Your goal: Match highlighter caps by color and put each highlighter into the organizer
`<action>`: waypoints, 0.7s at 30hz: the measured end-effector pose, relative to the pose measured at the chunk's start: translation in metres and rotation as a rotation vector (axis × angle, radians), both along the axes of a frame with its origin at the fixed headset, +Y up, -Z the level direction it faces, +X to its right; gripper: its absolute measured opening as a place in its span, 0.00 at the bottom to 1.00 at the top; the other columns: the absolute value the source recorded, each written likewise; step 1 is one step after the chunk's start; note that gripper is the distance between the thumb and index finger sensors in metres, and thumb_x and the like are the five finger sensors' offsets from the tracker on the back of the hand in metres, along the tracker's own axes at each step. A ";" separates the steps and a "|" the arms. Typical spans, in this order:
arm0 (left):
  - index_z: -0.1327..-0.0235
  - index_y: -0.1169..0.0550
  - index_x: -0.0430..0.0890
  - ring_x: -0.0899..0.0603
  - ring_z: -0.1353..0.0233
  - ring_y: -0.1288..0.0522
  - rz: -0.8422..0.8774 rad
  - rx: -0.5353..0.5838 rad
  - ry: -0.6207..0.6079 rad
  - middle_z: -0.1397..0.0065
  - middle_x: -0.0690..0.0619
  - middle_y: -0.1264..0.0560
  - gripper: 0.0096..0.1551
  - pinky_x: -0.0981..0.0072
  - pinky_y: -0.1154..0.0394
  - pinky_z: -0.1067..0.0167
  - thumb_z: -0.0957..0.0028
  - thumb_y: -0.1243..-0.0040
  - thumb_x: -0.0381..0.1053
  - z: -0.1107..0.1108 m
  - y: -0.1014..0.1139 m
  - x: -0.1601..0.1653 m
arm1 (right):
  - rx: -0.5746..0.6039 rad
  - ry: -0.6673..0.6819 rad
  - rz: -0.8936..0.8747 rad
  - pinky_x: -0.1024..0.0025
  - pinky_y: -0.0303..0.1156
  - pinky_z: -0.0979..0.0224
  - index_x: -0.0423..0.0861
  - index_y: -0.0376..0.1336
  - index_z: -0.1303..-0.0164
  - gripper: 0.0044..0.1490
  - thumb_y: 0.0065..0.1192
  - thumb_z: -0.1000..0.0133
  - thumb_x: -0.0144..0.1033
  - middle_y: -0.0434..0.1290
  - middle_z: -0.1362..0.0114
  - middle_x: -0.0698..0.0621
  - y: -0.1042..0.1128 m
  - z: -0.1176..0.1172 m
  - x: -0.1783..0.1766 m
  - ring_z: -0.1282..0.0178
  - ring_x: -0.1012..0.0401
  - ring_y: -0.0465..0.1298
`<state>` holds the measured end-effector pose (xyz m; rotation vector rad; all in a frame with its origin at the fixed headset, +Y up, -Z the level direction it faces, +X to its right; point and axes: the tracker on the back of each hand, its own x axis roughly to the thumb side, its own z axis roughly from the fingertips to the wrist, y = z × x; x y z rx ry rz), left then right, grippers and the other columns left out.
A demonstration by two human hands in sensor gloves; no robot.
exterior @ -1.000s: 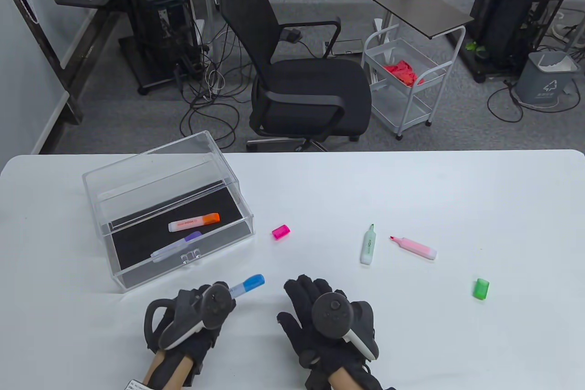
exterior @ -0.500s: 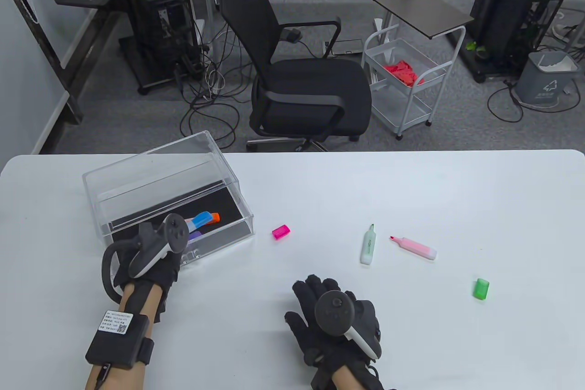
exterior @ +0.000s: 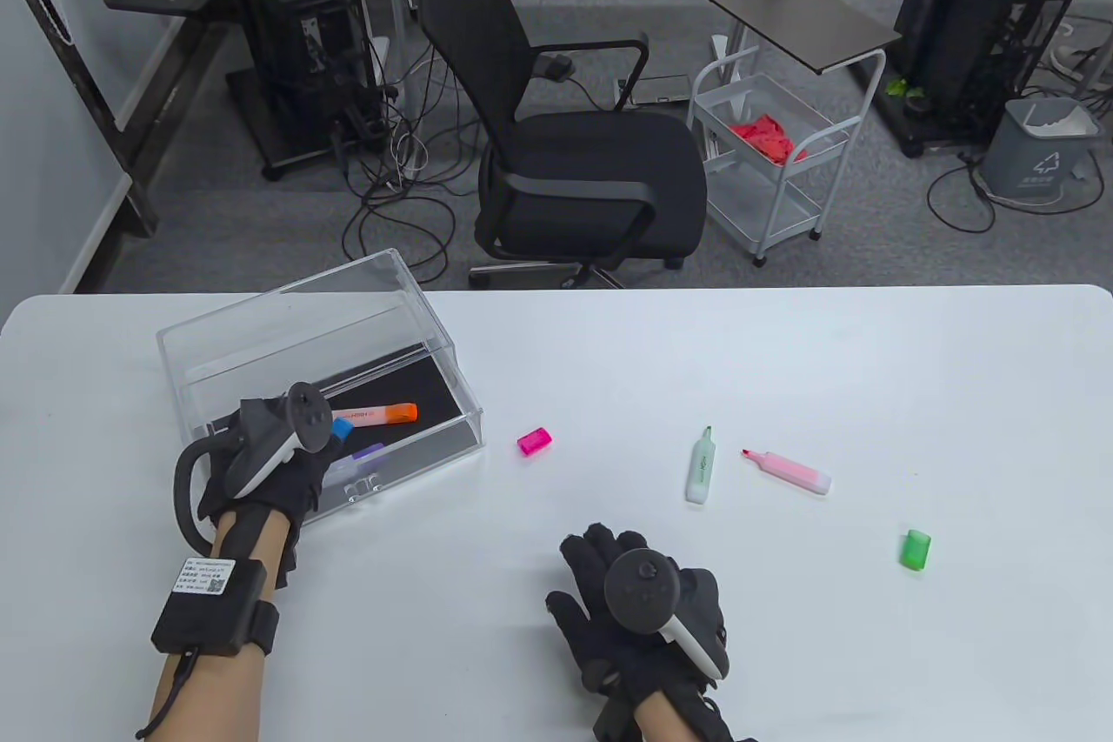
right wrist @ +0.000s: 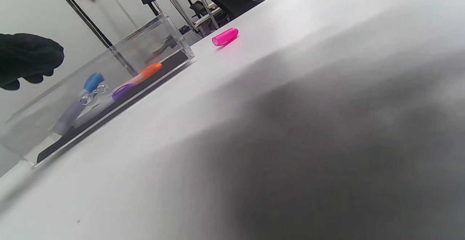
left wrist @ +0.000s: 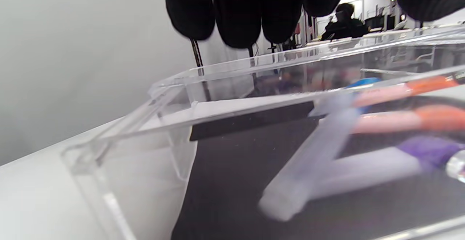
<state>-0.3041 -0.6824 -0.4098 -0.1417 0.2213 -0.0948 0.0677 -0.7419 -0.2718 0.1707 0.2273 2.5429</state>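
My left hand (exterior: 304, 464) hovers over the front left of the clear organizer (exterior: 287, 316), and its fingers (left wrist: 236, 11) hang straight with nothing in them. Below them the blue-capped highlighter (left wrist: 308, 152) lies slanted inside; only its blue cap (exterior: 342, 429) shows in the table view. The orange-capped highlighter (exterior: 374, 411) and the purple-capped one (exterior: 365, 453) lie on the black liner. My right hand (exterior: 584, 568) rests flat on the table. A pink cap (exterior: 534, 441), an uncapped green highlighter (exterior: 701, 468), an uncapped pink highlighter (exterior: 796, 472) and a green cap (exterior: 915, 550) lie loose.
The white table (exterior: 783, 359) runs to a far edge, beyond which a black office chair (exterior: 565, 150) and a white cart (exterior: 774, 159) stand on the floor. The organizer's clear lid stands raised at its back.
My left hand carried the blue-capped highlighter from the near table into the organizer and let it go; it has since drawn slightly left. The right hand barely moved.
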 end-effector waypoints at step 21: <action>0.19 0.59 0.66 0.40 0.09 0.63 0.018 0.033 -0.233 0.11 0.60 0.61 0.58 0.37 0.53 0.18 0.59 0.63 0.88 0.104 0.007 0.071 | 0.040 0.005 0.141 0.32 0.27 0.24 0.66 0.48 0.25 0.43 0.56 0.51 0.58 0.35 0.14 0.57 0.001 0.000 -0.010 0.15 0.49 0.30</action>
